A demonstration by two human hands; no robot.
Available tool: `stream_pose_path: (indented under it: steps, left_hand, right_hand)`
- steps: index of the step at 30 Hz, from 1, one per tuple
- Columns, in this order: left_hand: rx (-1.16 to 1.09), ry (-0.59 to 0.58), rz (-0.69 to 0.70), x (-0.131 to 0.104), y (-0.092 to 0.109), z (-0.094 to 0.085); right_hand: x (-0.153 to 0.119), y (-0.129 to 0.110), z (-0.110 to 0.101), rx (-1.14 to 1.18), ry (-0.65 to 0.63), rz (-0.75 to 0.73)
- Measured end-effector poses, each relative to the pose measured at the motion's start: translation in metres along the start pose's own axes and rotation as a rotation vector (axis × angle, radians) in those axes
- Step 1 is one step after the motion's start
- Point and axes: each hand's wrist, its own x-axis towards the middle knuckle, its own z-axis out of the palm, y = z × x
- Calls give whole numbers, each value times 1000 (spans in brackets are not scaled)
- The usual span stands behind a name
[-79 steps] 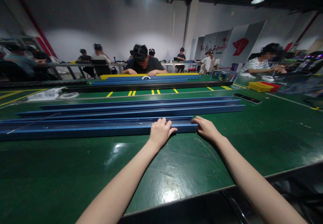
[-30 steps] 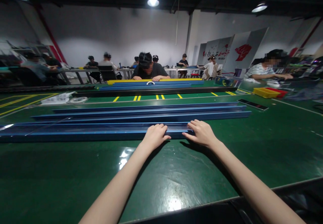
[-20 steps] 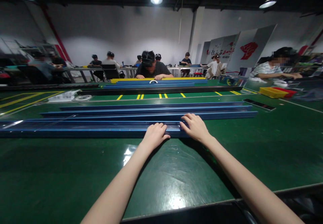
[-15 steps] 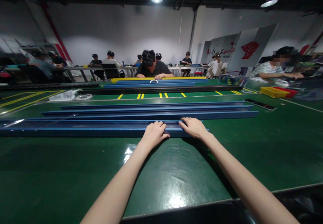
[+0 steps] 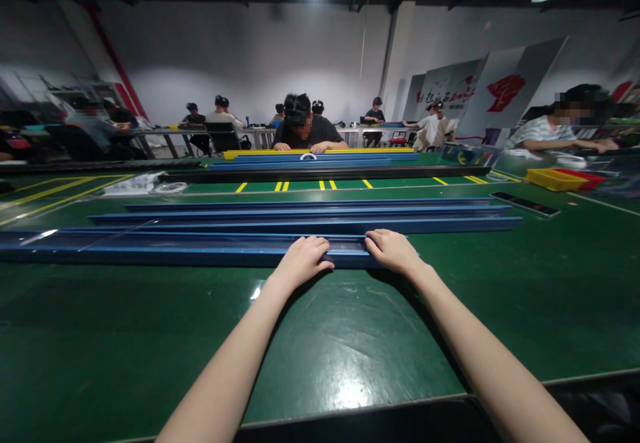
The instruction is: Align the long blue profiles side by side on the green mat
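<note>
A long blue channel (image 5: 175, 254) lies across the green table, running from the left edge of the view to just past my hands. My left hand (image 5: 306, 256) grips it near its right part, fingers over the channel and thumb on the near side. Closer to the right end, my right hand (image 5: 393, 250) is closed on the same channel, its fingers bent over the far edge. A short stretch of channel shows between the two hands. Clear film seems to cover its left part. Just behind lie more blue channels (image 5: 450, 224), parallel to it.
The green table (image 5: 320, 356) has yellow marks. Farther back are a black bar (image 5: 325, 175), blue strips and a yellow strip (image 5: 250, 154) near a person's hands. A dark flat object (image 5: 525, 204), yellow tray (image 5: 555, 179) and red tray stand right. Several people sit beyond.
The view has shifted slightly. My right hand has moved a little to the right along the channel, widening the gap between my hands. My left hand stays nearly in place.
</note>
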Motion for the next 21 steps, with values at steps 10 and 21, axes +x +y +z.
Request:
stream_pose_path:
  steps: [10, 21]
  left_hand:
    - [-23, 0, 59, 2, 8, 1]
    - [8, -9, 17, 3, 12, 5]
  right_hand:
    - [-16, 37, 2, -14, 5, 42]
    - [-18, 40, 3, -2, -10, 65]
